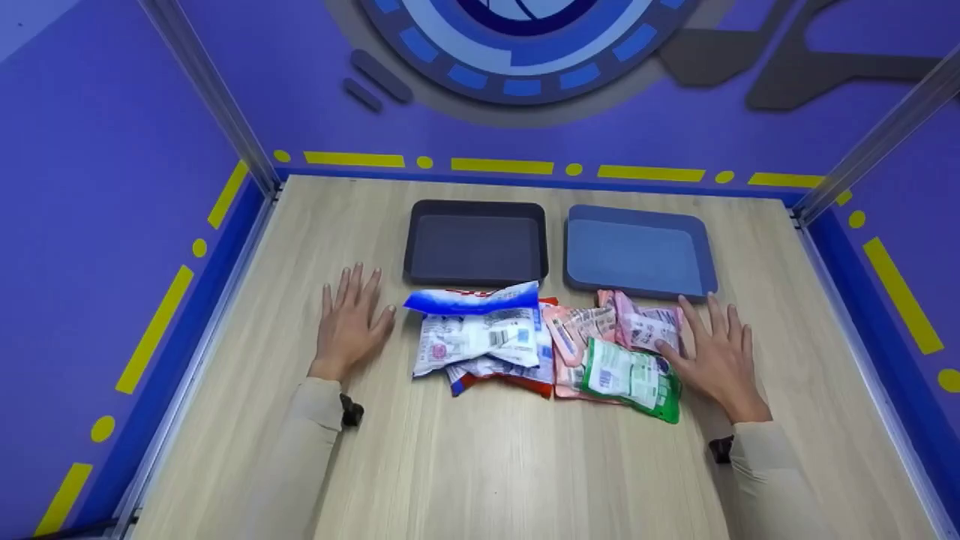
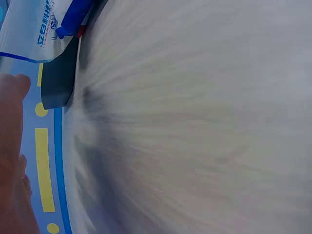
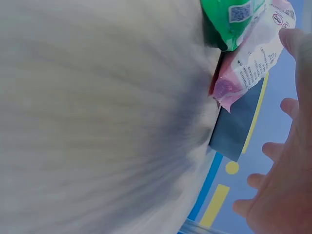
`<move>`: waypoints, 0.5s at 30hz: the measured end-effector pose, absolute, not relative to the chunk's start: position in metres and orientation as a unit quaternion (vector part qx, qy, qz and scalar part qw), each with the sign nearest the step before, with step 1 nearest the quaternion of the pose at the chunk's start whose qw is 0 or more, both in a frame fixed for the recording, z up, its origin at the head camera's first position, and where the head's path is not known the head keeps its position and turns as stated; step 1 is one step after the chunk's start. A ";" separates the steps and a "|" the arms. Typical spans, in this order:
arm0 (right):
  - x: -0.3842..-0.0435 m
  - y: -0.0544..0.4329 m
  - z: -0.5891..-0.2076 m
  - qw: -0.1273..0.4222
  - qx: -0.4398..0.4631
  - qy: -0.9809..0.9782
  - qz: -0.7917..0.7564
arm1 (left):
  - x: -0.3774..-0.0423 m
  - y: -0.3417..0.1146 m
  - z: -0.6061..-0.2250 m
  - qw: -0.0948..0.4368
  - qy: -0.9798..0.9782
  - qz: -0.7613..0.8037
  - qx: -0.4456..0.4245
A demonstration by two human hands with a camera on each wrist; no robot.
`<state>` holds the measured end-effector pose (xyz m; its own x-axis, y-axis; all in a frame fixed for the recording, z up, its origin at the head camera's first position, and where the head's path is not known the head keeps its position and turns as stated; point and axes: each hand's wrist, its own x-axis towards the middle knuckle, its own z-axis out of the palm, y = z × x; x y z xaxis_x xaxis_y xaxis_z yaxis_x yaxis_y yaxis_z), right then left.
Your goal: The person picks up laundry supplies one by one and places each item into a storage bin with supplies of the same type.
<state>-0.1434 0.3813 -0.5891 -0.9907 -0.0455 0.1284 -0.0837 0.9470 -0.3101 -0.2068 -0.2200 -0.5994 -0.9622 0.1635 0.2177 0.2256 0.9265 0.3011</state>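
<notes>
My left hand (image 1: 349, 326) is spread with straight fingers over the table, left of a blue-and-white snack packet (image 1: 472, 341), and holds nothing. A second packet with red and blue edges lies partly hidden under that one. My right hand (image 1: 716, 364) is spread at the pile's right side. Its thumb tip overlaps a pink packet (image 1: 649, 326) in the head view; whether they touch I cannot tell. In front of that lies a green-and-white packet (image 1: 630, 379), partly covering salmon-pink packets (image 1: 566, 337). The right wrist view shows the pink packet (image 3: 253, 58) beside the thumb.
Behind the packets stand two shallow trays side by side, a black tray (image 1: 476, 281) on the left and a blue-grey tray (image 1: 637, 289) on the right. A wooden table (image 1: 480, 465) carries everything. Blue-purple panels with metal edge strips enclose its back and sides.
</notes>
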 end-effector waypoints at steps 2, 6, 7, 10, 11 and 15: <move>-0.144 0.380 -0.587 0.060 0.036 -0.984 0.163 | -0.210 -0.217 -0.599 0.094 -0.976 -0.169 -0.103; -0.149 0.376 -0.583 0.056 0.042 -0.984 0.166 | -0.219 -0.213 -0.596 0.086 -0.971 -0.193 -0.110; -0.150 0.375 -0.582 0.056 0.044 -0.983 0.167 | -0.222 -0.213 -0.595 0.083 -0.970 -0.201 -0.112; -0.155 0.370 -0.579 0.059 0.053 -0.981 0.175 | -0.229 -0.211 -0.594 0.073 -0.963 -0.232 -0.117; -0.157 0.368 -0.578 0.061 0.056 -0.981 0.177 | -0.232 -0.210 -0.593 0.069 -0.961 -0.241 -0.119; -0.163 0.362 -0.573 0.066 0.071 -0.978 0.187 | -0.239 -0.208 -0.593 0.059 -0.949 -0.282 -0.125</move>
